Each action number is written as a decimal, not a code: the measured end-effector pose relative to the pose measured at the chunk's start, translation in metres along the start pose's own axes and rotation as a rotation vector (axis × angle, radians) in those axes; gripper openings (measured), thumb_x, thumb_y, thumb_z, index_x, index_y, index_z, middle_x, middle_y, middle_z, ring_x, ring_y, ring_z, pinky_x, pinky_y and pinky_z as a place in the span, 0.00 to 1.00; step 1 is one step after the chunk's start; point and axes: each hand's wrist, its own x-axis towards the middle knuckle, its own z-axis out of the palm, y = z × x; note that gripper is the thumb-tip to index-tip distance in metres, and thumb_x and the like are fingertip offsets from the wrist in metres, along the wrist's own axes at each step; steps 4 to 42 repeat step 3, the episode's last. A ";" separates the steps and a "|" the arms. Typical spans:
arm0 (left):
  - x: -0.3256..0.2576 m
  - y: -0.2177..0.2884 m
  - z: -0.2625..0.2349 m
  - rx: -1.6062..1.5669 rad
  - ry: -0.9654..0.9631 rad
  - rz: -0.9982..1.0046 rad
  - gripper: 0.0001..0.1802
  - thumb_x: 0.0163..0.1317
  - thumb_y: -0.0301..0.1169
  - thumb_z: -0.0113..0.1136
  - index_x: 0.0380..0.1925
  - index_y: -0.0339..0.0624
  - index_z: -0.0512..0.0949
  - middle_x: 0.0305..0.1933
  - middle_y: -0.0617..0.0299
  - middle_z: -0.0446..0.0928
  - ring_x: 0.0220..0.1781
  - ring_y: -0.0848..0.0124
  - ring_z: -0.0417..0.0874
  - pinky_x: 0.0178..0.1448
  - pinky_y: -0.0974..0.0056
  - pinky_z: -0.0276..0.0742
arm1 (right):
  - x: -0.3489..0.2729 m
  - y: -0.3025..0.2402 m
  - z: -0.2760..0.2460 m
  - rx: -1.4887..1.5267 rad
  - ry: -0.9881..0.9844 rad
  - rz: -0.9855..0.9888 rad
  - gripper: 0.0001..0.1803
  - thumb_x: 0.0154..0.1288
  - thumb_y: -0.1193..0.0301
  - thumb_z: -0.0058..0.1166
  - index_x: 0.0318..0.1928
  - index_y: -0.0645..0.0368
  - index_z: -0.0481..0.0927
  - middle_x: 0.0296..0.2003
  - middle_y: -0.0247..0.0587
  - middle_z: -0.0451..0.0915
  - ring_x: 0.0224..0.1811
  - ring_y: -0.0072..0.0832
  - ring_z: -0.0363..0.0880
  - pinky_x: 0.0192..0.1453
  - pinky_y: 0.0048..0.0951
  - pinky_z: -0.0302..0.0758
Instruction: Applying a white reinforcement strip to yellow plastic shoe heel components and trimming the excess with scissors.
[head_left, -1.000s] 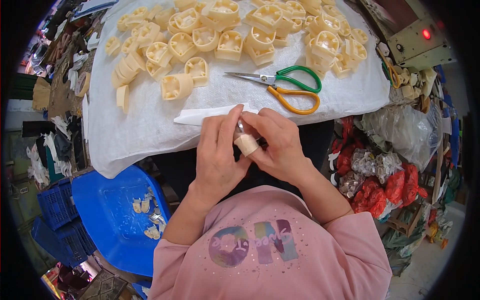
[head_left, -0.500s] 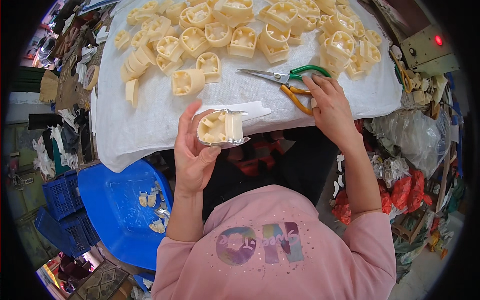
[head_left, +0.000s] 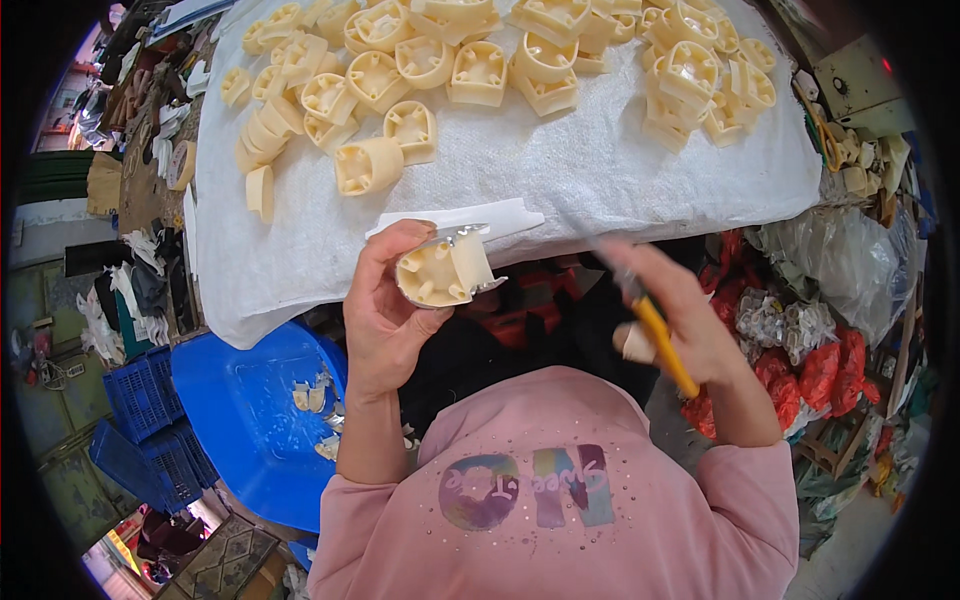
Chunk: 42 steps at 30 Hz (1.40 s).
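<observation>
My left hand grips a cream plastic heel between thumb and fingers. Silvery film wraps the heel's rim, and its loose ends stick out on the right side. The heel's hollow side with several small posts faces up. My right hand, smeared by motion, is closed on a pair of scissors with an orange handle. Their blurred blades point up and left over the table's near edge. A pale wrap covers one of its fingers. Behind the held heel, a white paper strip lies on the cloth.
Many cream heels are heaped on the white cloth at the far side. A blue tub at my left holds several film-covered pieces. Red and clear plastic bags lie at my right.
My right hand has taken the scissors off the cloth and brought them nearer to me, over the table's edge. The left hand has turned the film-wrapped heel slightly.
</observation>
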 end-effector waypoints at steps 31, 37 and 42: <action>0.001 0.000 -0.002 0.119 -0.008 0.103 0.32 0.48 0.29 0.71 0.52 0.38 0.67 0.56 0.55 0.66 0.60 0.64 0.67 0.64 0.63 0.63 | -0.011 0.005 0.013 0.204 -0.198 0.080 0.38 0.52 0.58 0.63 0.62 0.54 0.64 0.51 0.52 0.73 0.52 0.34 0.76 0.53 0.26 0.68; 0.001 0.000 -0.002 0.119 -0.008 0.103 0.32 0.48 0.29 0.71 0.52 0.38 0.67 0.56 0.55 0.66 0.60 0.64 0.67 0.64 0.63 0.63 | -0.011 0.005 0.013 0.204 -0.198 0.080 0.38 0.52 0.58 0.63 0.62 0.54 0.64 0.51 0.52 0.73 0.52 0.34 0.76 0.53 0.26 0.68; 0.001 0.000 -0.002 0.119 -0.008 0.103 0.32 0.48 0.29 0.71 0.52 0.38 0.67 0.56 0.55 0.66 0.60 0.64 0.67 0.64 0.63 0.63 | -0.011 0.005 0.013 0.204 -0.198 0.080 0.38 0.52 0.58 0.63 0.62 0.54 0.64 0.51 0.52 0.73 0.52 0.34 0.76 0.53 0.26 0.68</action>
